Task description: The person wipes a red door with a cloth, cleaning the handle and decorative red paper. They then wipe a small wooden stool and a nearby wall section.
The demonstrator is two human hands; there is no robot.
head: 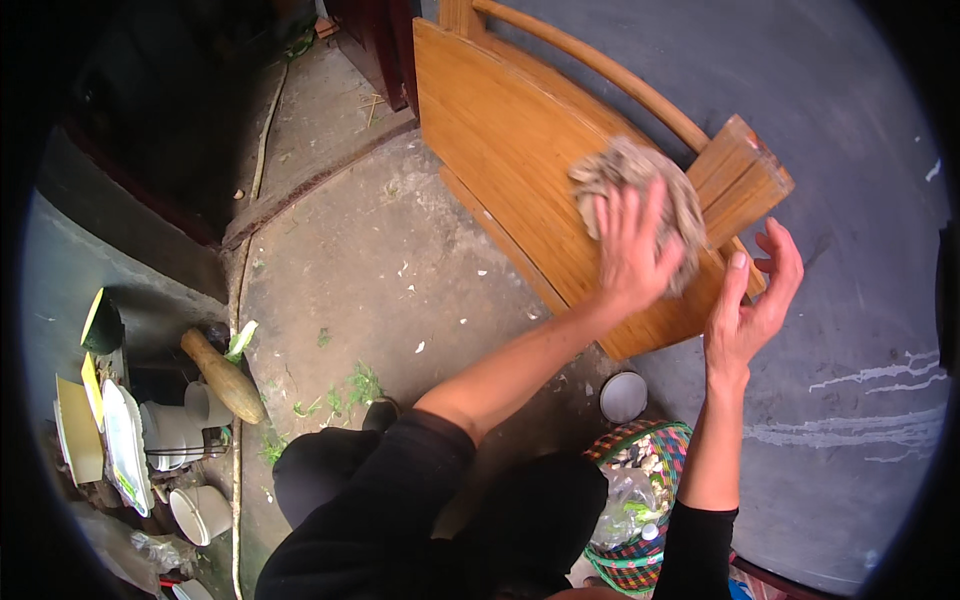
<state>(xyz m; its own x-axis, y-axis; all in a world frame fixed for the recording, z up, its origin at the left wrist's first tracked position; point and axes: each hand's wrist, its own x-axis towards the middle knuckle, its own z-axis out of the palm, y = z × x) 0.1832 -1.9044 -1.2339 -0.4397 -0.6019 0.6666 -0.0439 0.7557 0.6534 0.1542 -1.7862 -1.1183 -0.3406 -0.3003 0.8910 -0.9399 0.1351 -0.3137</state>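
Note:
My left hand (634, 247) lies flat with fingers spread on a crumpled grey-brown cloth (626, 161), pressing it against the varnished wooden seat (517, 142) of what looks like a bench. The hand and cloth are slightly blurred. Past the seat's far edge runs a curved wooden rail (600, 67), joined to a thick square wooden post (739, 176) beside the cloth. My right hand (754, 300) is raised near the seat's right corner, fingers curled apart and holding nothing. Whether it touches the wood cannot be made out.
A woven basket (675, 442) with a plastic bag and scraps stands by my right knee, near a round white lid (623, 397). Left are a long gourd (225, 379), a white bucket (201, 515) and trays (127, 446). Greens (364, 384) litter the concrete floor (337, 262). A grey wall (847, 315) rises right.

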